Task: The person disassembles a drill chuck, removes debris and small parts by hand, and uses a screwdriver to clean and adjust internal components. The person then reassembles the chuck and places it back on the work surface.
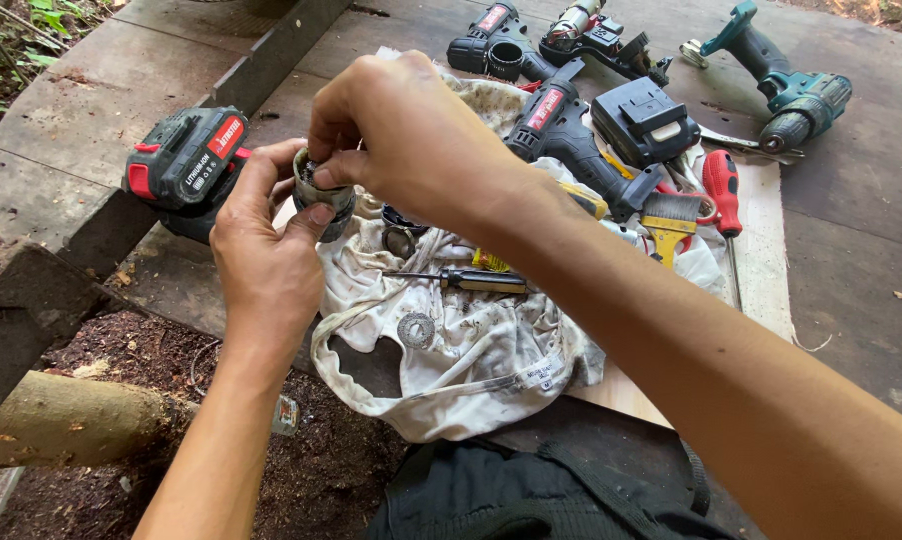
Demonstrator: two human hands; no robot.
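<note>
Held above the rag's (471,350) left edge: chuck (323,196), axis upright, wrapped by left hand (266,255) from below; right hand (411,135) fingertips pinched together at its top rim.

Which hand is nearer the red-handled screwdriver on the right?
Right. The right hand is at the metal part near the cloth's middle, closer to the red-handled screwdriver; the left hand sits farther left.

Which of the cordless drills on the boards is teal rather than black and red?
The teal drill at the far right, lying apart on bare boards. The other drills, like the black-and-red one beside the cloth, are dark.
</note>
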